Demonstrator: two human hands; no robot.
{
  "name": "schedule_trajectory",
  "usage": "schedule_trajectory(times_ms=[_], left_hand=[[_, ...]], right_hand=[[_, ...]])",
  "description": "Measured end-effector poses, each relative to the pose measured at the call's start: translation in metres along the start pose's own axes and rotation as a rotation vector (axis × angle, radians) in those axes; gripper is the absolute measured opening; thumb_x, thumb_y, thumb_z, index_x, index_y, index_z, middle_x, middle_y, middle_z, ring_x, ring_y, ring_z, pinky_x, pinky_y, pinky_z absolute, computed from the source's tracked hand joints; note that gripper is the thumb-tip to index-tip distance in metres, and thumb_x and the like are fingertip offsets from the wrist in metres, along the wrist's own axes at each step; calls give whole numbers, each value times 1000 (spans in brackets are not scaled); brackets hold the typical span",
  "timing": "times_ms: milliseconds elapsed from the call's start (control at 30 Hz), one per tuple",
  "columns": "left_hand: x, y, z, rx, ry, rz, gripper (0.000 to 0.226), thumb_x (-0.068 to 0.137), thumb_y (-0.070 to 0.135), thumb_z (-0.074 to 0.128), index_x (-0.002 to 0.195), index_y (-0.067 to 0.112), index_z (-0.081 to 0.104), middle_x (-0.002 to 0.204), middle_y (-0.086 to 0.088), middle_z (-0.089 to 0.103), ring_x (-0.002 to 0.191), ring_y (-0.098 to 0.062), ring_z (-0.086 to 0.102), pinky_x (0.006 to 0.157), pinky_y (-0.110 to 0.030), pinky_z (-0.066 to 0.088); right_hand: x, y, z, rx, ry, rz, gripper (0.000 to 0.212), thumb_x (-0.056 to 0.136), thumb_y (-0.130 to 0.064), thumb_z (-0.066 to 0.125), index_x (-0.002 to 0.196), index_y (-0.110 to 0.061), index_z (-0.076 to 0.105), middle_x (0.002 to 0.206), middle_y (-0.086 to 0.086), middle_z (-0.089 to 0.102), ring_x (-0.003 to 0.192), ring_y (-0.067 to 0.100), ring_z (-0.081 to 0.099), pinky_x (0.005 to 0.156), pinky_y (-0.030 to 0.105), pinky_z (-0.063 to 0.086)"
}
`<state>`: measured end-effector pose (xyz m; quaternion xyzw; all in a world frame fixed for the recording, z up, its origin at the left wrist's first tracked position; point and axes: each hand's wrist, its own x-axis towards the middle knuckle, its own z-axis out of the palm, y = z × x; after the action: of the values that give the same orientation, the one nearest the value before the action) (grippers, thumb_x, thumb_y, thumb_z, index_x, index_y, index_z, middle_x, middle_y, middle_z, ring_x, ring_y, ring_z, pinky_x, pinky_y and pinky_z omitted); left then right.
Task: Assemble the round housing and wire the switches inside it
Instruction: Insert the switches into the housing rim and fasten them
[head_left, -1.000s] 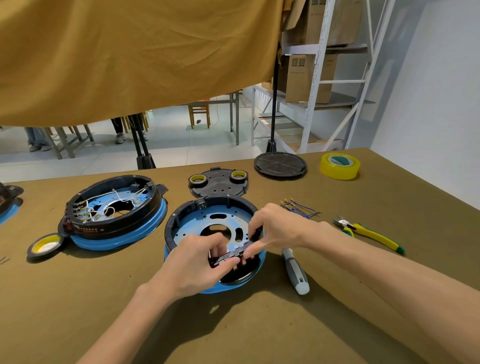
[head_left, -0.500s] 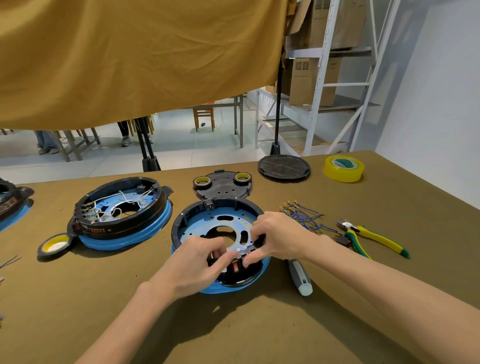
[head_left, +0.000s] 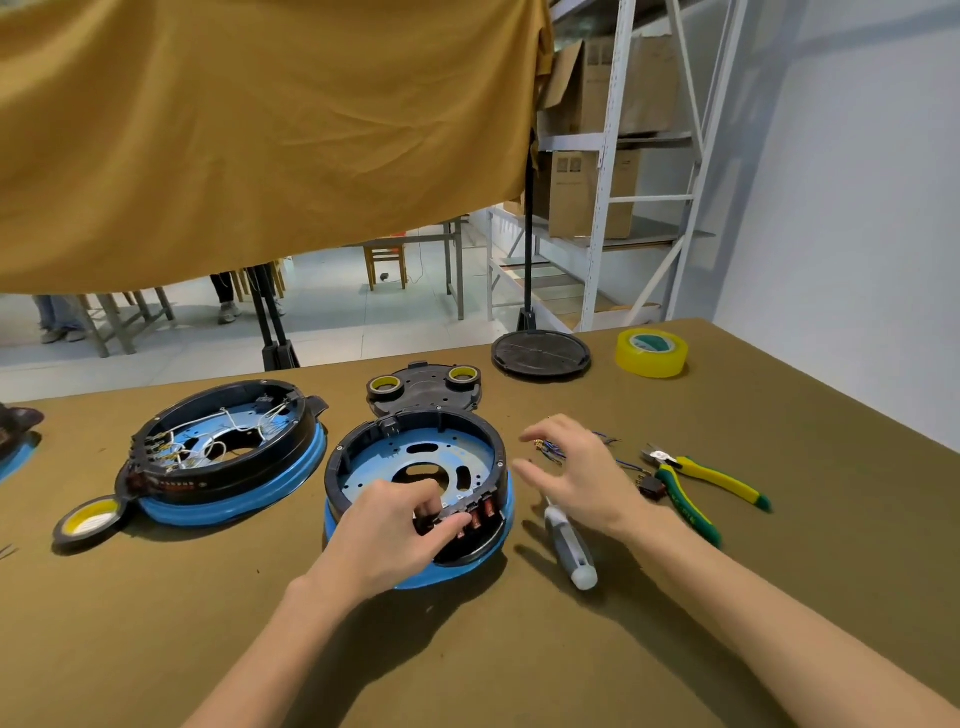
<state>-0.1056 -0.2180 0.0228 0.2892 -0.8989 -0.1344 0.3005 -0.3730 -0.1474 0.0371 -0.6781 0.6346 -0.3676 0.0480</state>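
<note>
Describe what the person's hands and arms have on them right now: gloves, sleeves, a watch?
Nothing is worn. The left hand and right hand are bare, without gloves, and no rings show. Both forearms are uncovered to the frame edge: no sleeves, watch, wristband or straps in view.

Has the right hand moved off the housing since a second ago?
Yes. The right hand has left the housing rim and swung right, open, toward the wires beside the pliers.

The left hand (head_left: 387, 535) hides the round housing's (head_left: 415, 457) near-left rim, and a third unit (head_left: 15, 436) left of it is edge-cropped.
</note>
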Motion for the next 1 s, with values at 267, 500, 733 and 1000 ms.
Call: schedule_trajectory(times_ms=[267, 500, 733, 1000], left_hand=[[8, 23, 20, 116, 46, -79, 42, 92, 63, 60, 74, 25, 52, 59, 8, 52, 58, -11, 51, 53, -21, 36], [9, 31, 23, 154, 24, -139, 40, 92, 67, 53, 76, 30, 48, 63, 10, 54, 61, -7, 54, 53, -19, 40], [10, 30, 25, 179, 30, -137, 41, 91, 68, 52, 78, 30, 48, 62, 9, 52, 60, -7, 53, 54, -18, 36], [10, 41, 12, -73, 157, -220, 26, 91, 52, 68, 86, 28, 59, 75, 11, 61, 74, -8, 61, 66, -30, 54]], right_hand=[[-36, 44, -24, -999, -82, 518, 28, 98, -31, 50, 113, -18, 68, 125, 8, 58, 115, 32, 51, 96, 41, 38], [-48, 55, -25, -1061, -120, 430, 32, 97, -18, 54, 128, -11, 57, 135, 11, 55, 124, 32, 48, 105, 41, 36], [-59, 34, -31, -392, 161, 272, 23, 100, -33, 64, 118, -20, 58, 109, -4, 68, 102, 17, 62, 92, 30, 45], [-41, -43, -5, 465, 71, 151, 24, 84, -18, 82, 104, -29, 73, 92, -6, 74, 80, 17, 71, 73, 27, 60]])
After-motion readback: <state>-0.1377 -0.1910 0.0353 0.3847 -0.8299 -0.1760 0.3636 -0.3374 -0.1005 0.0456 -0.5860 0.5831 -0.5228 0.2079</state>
